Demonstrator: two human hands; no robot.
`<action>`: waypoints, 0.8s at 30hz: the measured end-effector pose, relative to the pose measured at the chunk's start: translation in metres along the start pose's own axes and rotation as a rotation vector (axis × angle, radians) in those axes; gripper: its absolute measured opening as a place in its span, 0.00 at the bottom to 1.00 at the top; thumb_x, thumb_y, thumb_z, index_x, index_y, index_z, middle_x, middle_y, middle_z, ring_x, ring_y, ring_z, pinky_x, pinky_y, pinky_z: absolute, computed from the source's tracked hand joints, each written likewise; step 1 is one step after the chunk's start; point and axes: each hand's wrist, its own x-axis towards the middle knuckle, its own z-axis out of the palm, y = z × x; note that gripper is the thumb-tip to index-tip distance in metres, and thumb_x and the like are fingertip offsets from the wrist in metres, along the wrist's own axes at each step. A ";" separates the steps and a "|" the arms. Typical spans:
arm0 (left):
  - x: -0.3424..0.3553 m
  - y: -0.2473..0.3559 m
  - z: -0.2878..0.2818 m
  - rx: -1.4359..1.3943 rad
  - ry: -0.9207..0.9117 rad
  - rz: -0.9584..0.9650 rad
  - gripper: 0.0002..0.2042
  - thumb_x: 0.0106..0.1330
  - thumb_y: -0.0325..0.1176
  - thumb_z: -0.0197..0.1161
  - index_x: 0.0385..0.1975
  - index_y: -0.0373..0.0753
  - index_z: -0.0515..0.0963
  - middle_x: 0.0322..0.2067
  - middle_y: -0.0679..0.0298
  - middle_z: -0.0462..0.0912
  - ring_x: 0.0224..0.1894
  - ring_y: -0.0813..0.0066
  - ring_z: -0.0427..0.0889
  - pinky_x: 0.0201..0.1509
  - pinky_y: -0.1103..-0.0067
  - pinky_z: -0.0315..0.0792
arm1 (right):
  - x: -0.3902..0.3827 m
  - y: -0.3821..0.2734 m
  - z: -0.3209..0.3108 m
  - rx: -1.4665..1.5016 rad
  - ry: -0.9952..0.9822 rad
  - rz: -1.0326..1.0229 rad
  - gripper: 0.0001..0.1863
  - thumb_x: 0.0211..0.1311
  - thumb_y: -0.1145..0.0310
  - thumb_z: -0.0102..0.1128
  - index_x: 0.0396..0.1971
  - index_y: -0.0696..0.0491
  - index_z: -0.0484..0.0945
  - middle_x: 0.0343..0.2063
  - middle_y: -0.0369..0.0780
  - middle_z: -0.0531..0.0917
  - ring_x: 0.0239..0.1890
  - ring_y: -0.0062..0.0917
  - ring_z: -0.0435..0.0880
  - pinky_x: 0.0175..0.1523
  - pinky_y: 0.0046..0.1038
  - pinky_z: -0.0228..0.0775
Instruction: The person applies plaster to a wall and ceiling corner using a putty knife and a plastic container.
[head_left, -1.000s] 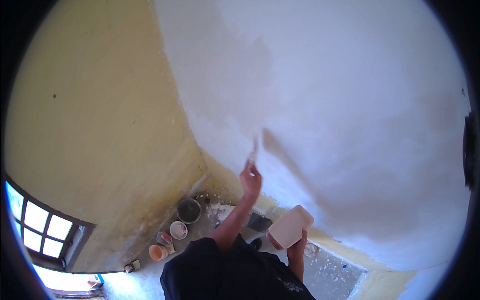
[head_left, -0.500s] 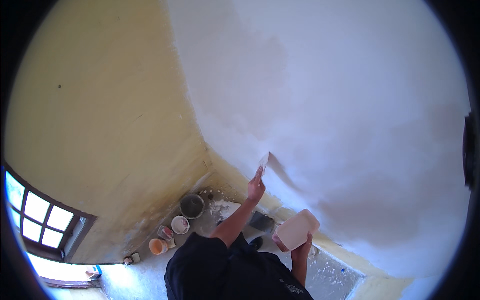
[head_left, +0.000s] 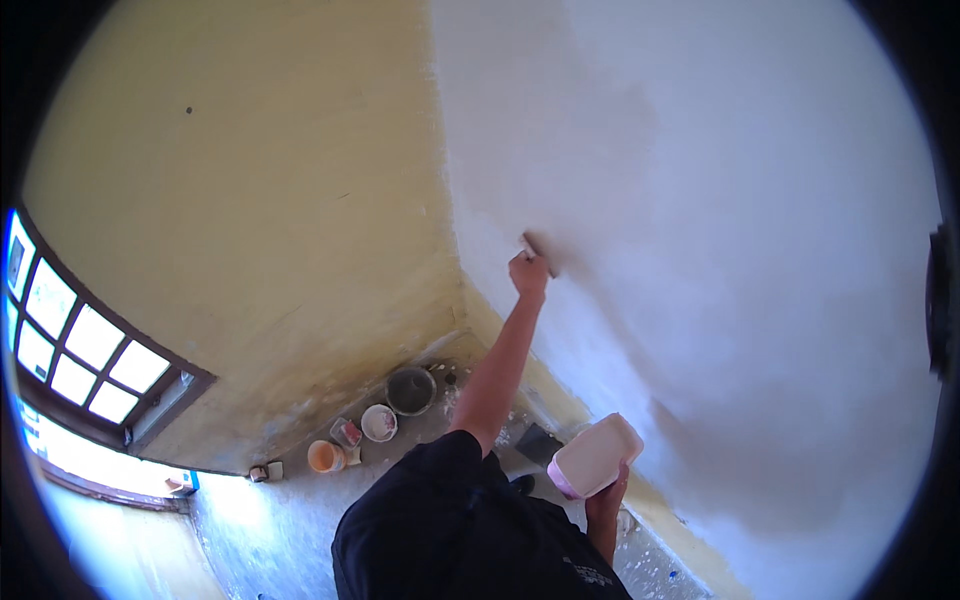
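Note:
My left hand (head_left: 528, 273) is closed round a wide putty knife (head_left: 541, 254), its blade edge on the white-coated wall (head_left: 700, 250) a little right of the corner. Damp-looking, greyer patches spread over that wall beside the blade. The fingers partly cover the tool, so its handle hardly shows. Lower and to the right, my right hand (head_left: 608, 490) grips a pink rectangular tub (head_left: 597, 455) from its near right side. A pale, smooth surface fills the tub's top face; whether this is filler or the bare inside I cannot tell.
A bare yellow wall (head_left: 280, 220) meets the white one at the corner. Along its foot stand a dark bucket (head_left: 411, 391), a white bucket (head_left: 379, 423), a small red-and-clear container (head_left: 346, 433) and an orange bucket (head_left: 326, 457). A barred window (head_left: 85, 340) is at left.
My left hand has moved up the wall with the putty knife, toward the corner, and the blade has turned. The whole view has shifted; my right hand still holds the tub.

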 end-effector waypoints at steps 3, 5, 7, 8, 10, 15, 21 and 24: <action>-0.038 0.044 -0.004 0.065 -0.004 0.299 0.06 0.54 0.24 0.52 0.19 0.29 0.71 0.17 0.46 0.75 0.19 0.57 0.73 0.27 0.63 0.65 | 0.001 0.001 -0.001 0.000 -0.020 0.035 0.30 0.69 0.51 0.44 0.62 0.57 0.60 0.55 0.45 0.74 0.58 0.37 0.74 0.62 0.40 0.66; -0.073 0.080 -0.011 -0.041 -0.090 0.369 0.05 0.59 0.23 0.52 0.24 0.29 0.73 0.17 0.46 0.74 0.19 0.55 0.71 0.26 0.65 0.64 | 0.004 -0.002 0.001 0.018 -0.022 0.058 0.31 0.69 0.51 0.44 0.62 0.57 0.60 0.56 0.45 0.73 0.58 0.37 0.74 0.63 0.40 0.66; -0.094 0.116 -0.036 -0.043 -0.161 0.341 0.05 0.62 0.23 0.52 0.27 0.30 0.74 0.17 0.46 0.73 0.18 0.54 0.70 0.26 0.67 0.64 | 0.008 -0.001 0.008 0.060 -0.021 0.103 0.31 0.69 0.51 0.44 0.63 0.57 0.59 0.57 0.46 0.72 0.59 0.38 0.73 0.63 0.40 0.65; -0.099 0.121 -0.046 -0.053 -0.246 0.305 0.05 0.64 0.23 0.52 0.30 0.30 0.75 0.18 0.46 0.73 0.18 0.54 0.70 0.25 0.68 0.64 | 0.010 -0.002 0.010 0.056 -0.025 0.109 0.31 0.69 0.51 0.44 0.63 0.57 0.59 0.57 0.46 0.72 0.59 0.38 0.73 0.63 0.40 0.65; -0.097 0.105 -0.053 -0.059 -0.204 0.377 0.05 0.65 0.23 0.52 0.32 0.30 0.75 0.18 0.46 0.73 0.18 0.57 0.69 0.25 0.69 0.64 | 0.014 -0.004 0.009 0.053 0.004 0.108 0.31 0.68 0.51 0.44 0.63 0.57 0.58 0.57 0.46 0.72 0.59 0.38 0.73 0.64 0.41 0.65; -0.059 0.044 -0.039 -0.066 0.176 0.351 0.15 0.68 0.22 0.50 0.52 0.27 0.74 0.20 0.47 0.77 0.17 0.60 0.70 0.25 0.69 0.65 | 0.024 -0.010 0.010 0.036 -0.008 0.116 0.31 0.69 0.52 0.43 0.63 0.58 0.58 0.56 0.46 0.72 0.59 0.38 0.73 0.64 0.41 0.64; -0.132 -0.081 0.027 0.228 -0.150 0.475 0.30 0.60 0.17 0.50 0.66 0.35 0.60 0.60 0.44 0.68 0.58 0.48 0.72 0.57 0.67 0.74 | 0.037 -0.013 0.012 0.023 -0.007 0.156 0.30 0.69 0.53 0.42 0.63 0.58 0.59 0.56 0.46 0.72 0.59 0.38 0.72 0.64 0.40 0.65; -0.187 -0.106 -0.008 0.097 -0.360 0.438 0.29 0.58 0.14 0.50 0.64 0.35 0.64 0.60 0.44 0.69 0.58 0.48 0.73 0.57 0.66 0.74 | 0.044 -0.014 0.004 -0.044 0.014 0.135 0.30 0.70 0.53 0.42 0.63 0.58 0.59 0.56 0.46 0.73 0.59 0.37 0.72 0.64 0.40 0.64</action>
